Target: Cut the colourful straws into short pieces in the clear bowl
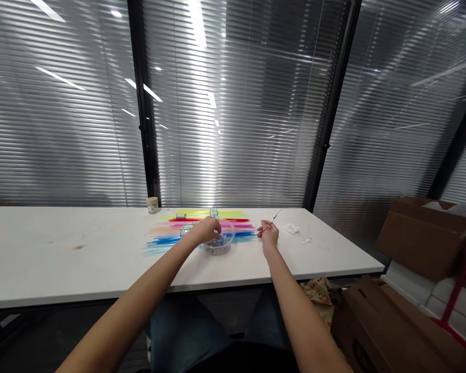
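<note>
My left hand (208, 229) reaches into a clear round bowl (230, 229) of small multicoloured beads, fingers pinched down among them; what they pinch is too small to name. My right hand (268, 232) is closed on a thin needle-like stick (275, 217) that points up and to the right. Behind the bowl lie rows of coloured strands (166, 241) in yellow, red, pink and blue, with small labelled bundles (181, 215) on them.
The long white table (62, 248) stands against a glass wall with closed blinds. A small jar (153, 204) sits at the back edge. Clear plastic scraps (303, 233) lie right of my hand. Cardboard boxes (419, 233) are stacked on the floor at right.
</note>
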The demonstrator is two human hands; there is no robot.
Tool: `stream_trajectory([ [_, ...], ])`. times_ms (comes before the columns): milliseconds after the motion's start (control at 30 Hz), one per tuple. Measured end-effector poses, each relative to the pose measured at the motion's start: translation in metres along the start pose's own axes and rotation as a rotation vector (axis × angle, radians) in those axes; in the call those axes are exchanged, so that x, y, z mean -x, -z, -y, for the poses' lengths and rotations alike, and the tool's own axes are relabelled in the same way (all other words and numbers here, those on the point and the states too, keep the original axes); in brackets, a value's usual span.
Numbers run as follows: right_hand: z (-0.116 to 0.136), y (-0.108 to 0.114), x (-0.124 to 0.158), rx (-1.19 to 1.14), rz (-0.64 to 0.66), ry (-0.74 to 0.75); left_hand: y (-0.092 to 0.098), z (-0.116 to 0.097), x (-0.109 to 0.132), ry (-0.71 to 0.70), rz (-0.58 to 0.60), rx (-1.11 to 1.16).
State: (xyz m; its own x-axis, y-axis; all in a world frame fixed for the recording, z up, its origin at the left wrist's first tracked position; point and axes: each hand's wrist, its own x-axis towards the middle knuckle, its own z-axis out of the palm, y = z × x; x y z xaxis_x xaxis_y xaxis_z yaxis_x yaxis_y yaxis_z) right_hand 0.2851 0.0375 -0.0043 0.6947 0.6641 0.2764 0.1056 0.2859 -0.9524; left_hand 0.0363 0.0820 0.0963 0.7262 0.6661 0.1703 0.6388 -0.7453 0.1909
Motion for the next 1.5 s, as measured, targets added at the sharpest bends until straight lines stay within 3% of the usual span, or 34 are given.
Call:
stream_trajectory([
  [100, -0.005, 0.006, -0.018, 0.159, -0.062, 0.06, -0.001, 0.0, 0.0, -0.024, 0.029, -0.025],
  [167, -0.007, 0.004, -0.025, 0.24, -0.028, 0.097, -0.003, -0.002, 0.001, -0.022, 0.042, -0.042],
  [500, -0.014, -0.008, -0.041, 0.625, 0.367, 0.276, -0.007, -0.001, 0.013, -0.054, 0.027, 0.015],
  [600, -0.014, -0.01, -0.043, 0.659, 0.428, 0.309, -0.009, 0.006, 0.015, -0.101, -0.074, 0.119],
  [800, -0.019, -0.004, -0.039, 0.603, 0.496, 0.35, -0.014, 0.018, 0.018, -0.047, -0.454, 0.48],
  [1067, -0.026, 0.006, -0.028, 0.457, 0.471, 0.325, -0.017, 0.02, 0.018, -0.052, -0.565, 0.746],
  [1167, -0.026, 0.007, -0.028, 0.432, 0.42, 0.32, -0.02, 0.033, 0.019, 0.028, -0.686, 0.798],
  [1233, -0.027, 0.008, -0.028, 0.43, 0.377, 0.319, -0.026, 0.05, 0.021, 0.133, -0.834, 0.754],
  [1333, -0.028, 0.009, -0.029, 0.451, 0.349, 0.313, -0.037, 0.078, 0.028, 0.34, -0.903, 0.47],
  [1400, -0.028, 0.011, -0.028, 0.47, 0.359, 0.309, -0.044, 0.09, 0.033, 0.449, -0.798, 0.236],
  [1500, -0.027, 0.012, -0.026, 0.494, 0.377, 0.31, -0.05, 0.092, 0.035, 0.508, -0.611, -0.018],
])
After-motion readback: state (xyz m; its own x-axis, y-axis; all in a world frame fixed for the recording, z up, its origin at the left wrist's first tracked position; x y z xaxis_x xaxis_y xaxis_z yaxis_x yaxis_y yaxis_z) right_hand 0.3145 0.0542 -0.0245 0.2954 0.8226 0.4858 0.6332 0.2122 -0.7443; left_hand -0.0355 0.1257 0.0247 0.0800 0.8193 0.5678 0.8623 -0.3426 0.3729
